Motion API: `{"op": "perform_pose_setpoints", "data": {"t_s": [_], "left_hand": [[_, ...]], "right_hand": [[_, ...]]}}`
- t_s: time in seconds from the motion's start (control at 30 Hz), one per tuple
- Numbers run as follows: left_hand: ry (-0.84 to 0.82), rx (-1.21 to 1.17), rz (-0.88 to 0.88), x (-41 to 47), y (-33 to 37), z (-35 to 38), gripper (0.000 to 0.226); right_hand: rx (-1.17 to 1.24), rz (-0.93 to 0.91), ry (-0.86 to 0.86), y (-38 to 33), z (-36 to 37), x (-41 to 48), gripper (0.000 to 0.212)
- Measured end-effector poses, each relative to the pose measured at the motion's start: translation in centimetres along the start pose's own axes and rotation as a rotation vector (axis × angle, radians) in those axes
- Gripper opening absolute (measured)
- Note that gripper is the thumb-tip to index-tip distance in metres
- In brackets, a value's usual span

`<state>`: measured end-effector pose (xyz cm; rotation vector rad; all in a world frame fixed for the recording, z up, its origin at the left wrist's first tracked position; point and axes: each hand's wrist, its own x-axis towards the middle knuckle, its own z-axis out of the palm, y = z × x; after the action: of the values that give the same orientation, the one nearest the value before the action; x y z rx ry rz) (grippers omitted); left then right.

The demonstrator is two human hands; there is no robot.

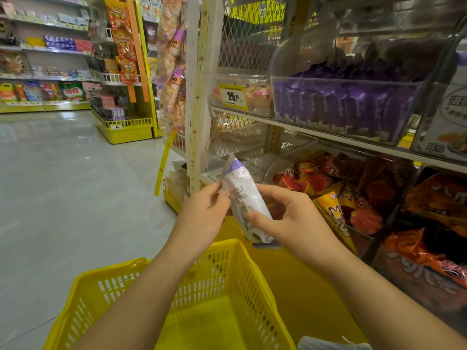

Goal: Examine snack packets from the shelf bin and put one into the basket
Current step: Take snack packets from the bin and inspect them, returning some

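Note:
I hold a white and purple snack packet (243,198) upright in front of me, its printed back facing the camera. My left hand (202,215) grips its left edge and my right hand (290,218) pinches its lower right side. Above right on the shelf stands a clear bin (348,107) filled with several matching purple packets. The yellow plastic basket (222,256) sits directly below my hands; its visible floor looks bare.
A lower clear bin holds red and orange snack bags (328,188). At far right sit more orange bags (429,251). A yellow price tag (233,96) hangs on the shelf. Hanging snack strips (171,72) and an open tiled aisle (63,185) lie left.

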<state>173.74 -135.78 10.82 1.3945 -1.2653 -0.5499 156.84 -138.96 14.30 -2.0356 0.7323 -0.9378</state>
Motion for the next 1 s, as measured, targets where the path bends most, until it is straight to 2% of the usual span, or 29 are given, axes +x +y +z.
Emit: {"op": "perform_pose_setpoints", "data": {"t_s": [0.07,0.2,0.37,0.5,0.6,0.73,0.83,0.9,1.0], "left_hand": [[-0.082,-0.055,-0.016,0.0,0.0,0.5,0.03],[-0.185,-0.228,-0.069,0.0,-0.4,1.3,0.064],[-0.206,-0.141,-0.063,0.1,-0.6,1.2,0.091],[-0.243,-0.208,-0.051,-0.7,-0.8,2.2,0.103],[-0.257,-0.343,-0.091,-0.9,-0.7,2.8,0.09],[-0.359,-0.697,-0.166,-0.7,1.0,2.6,0.045],[-0.368,-0.688,-0.19,-1.1,2.2,2.4,0.046],[-0.35,-0.636,-0.187,-1.3,2.6,1.9,0.036],[-0.379,-0.463,-0.123,-1.7,3.9,1.2,0.034]], "right_hand": [[0.068,0.053,0.013,0.2,-0.2,0.0,0.041],[0.037,0.042,0.047,0.6,-0.3,0.2,0.041],[0.053,0.048,0.049,1.0,-0.4,0.3,0.041],[0.147,0.08,0.066,1.4,-0.6,0.4,0.039],[0.242,0.12,0.089,1.6,-0.9,0.6,0.033],[0.374,0.166,0.055,1.2,-0.4,0.3,0.038],[0.309,0.142,0.058,0.4,0.1,-0.4,0.03],[0.265,0.118,0.074,-0.2,-0.5,-1.0,0.025],[0.267,0.115,0.156,-1.7,-2.7,-2.2,0.027]]}}
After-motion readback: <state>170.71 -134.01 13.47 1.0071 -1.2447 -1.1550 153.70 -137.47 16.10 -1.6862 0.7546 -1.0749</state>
